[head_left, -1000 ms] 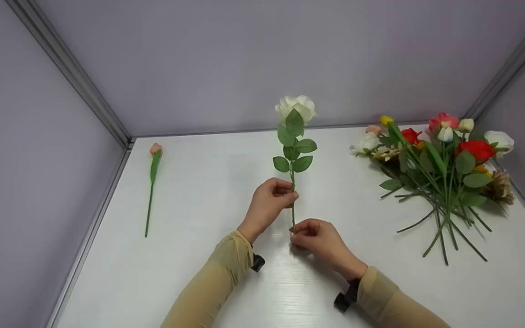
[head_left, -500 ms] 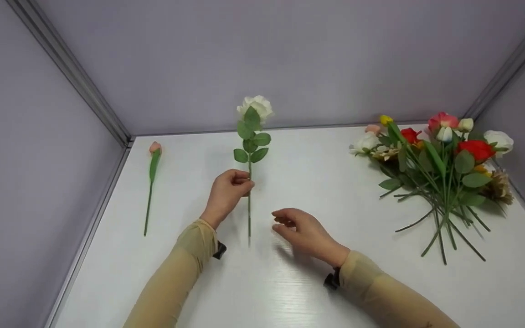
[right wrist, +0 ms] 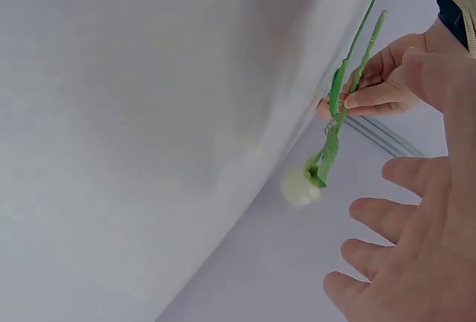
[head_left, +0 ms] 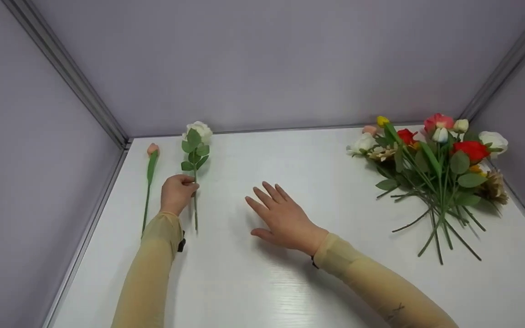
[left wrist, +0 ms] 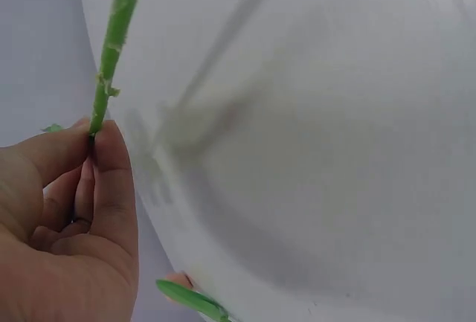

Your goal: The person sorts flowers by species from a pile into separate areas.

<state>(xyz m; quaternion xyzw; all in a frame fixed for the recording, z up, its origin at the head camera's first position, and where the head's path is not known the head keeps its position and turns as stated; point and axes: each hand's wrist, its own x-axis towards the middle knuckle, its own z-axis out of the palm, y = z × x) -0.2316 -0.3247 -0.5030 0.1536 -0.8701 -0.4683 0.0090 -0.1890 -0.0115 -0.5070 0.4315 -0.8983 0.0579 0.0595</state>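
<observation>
Head view, with both wrist views. The left hand (head_left: 177, 193) pinches the green stem of a white rose (head_left: 195, 157) between thumb and curled fingers, gripping it below the leaves; in the left wrist view the thumb and forefinger close on the stem (left wrist: 111, 54) from either side. The rose lies lengthwise over the far left part of the white counter (head_left: 262, 282), its bloom pointing toward the back wall and its cut end toward the person. Just beside it, nearer the left wall, lies a pink bud (head_left: 151, 166) on a long green stem, roughly parallel to the rose and apart from the hand. The right hand (head_left: 283, 218) is spread flat, fingers straight and slightly fanned, palm down at the middle of the counter and holding nothing; whether it touches the surface cannot be told. A heap of mixed flowers (head_left: 435, 164), red, white, yellow and pink, lies at the far right of the counter, well apart from both hands. Both forearms wear tan sleeves.
</observation>
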